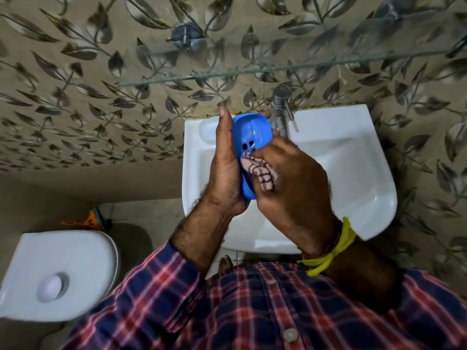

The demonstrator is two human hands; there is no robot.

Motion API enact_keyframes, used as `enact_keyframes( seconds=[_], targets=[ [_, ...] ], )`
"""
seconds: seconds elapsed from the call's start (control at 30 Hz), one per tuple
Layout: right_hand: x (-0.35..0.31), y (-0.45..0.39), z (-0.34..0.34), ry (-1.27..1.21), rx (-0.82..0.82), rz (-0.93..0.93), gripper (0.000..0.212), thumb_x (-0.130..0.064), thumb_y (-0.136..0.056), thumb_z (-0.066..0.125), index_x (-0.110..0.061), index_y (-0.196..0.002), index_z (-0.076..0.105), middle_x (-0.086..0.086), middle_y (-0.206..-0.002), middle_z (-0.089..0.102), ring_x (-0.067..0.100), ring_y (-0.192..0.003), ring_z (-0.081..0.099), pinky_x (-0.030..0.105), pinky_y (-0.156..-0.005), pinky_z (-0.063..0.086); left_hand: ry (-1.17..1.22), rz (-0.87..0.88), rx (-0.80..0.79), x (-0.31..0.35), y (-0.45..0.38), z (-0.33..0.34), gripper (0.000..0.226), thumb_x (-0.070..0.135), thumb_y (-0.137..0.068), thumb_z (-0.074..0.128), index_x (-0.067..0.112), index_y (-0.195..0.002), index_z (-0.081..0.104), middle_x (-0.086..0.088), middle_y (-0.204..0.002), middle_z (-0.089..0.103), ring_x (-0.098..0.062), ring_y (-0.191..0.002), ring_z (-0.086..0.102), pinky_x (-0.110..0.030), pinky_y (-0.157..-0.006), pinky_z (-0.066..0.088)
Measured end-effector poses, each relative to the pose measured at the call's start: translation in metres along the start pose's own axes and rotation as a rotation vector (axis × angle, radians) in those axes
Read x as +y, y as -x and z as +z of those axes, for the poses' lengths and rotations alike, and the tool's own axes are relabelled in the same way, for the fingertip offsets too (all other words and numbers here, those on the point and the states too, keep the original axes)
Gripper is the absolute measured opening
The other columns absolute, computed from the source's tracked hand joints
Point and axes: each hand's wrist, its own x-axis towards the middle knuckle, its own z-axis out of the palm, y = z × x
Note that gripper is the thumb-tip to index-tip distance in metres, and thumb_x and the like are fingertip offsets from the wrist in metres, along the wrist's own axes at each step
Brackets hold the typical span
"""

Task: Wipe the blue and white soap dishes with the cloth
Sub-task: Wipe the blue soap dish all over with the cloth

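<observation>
Risk first: blue dish [249, 145] held up on its edge over the sink [341, 157], only clamped between thumb and fingertips of left hand [225, 170], so a hard push from the cloth [260, 174] or a wet, slippery rim probably enough to make it slide out and drop into the basin. Possible also to knock the tap [279, 107], just beside the dish's far end, while rubbing. Left grip: wrapped around the dish, thumb up along the near rim, fingertips only just visible at the far end. Right hand [293, 188]: fingers curled, pinching the bunched cloth and pressing it into the lower part of the dish's hollow. Dish itself: bright blue plastic, oval, shallow, with small drain holes in the bottom and a pale streak inside, maybe soap or water, not sure. Cloth: pinkish with dark check lines. White dish not clearly seen; a pale shape on the sink's left ledge, cannot tell what. Judged so: blue dish in work, white one not yet wiped.
</observation>
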Motion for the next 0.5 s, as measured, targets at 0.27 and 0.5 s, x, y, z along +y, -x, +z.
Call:
enact_keyframes(
  seconds=[0.27,0.5],
  targets=[
    [0.001,-0.012,-0.004,-0.115,0.141,0.2,0.013,-0.022,-0.083,0.07,-0.011,-0.09,0.073,0.006,-0.089,0.071,0.025,-0.079,0.067,0.039,-0.07,0.056,-0.051,0.049,-0.028,-0.003,0.0,-0.001,0.074,0.077,-0.084,0.04,0.02,-0.111,0.08,-0.013,-0.105,0.079,-0.026,-0.097,0.077,-0.037,-0.08,0.062],
    [-0.003,-0.021,-0.015,-0.079,0.224,0.132,0.017,-0.019,-0.087,0.067,-0.006,-0.098,0.072,0.009,-0.096,0.071,0.026,-0.087,0.067,0.035,-0.075,0.056,-0.08,0.076,-0.04,-0.011,0.006,0.005,0.072,0.07,-0.095,0.034,0.017,-0.111,0.078,-0.008,-0.11,0.076,-0.023,-0.105,0.072,-0.034,-0.091,0.058]
  ],
)
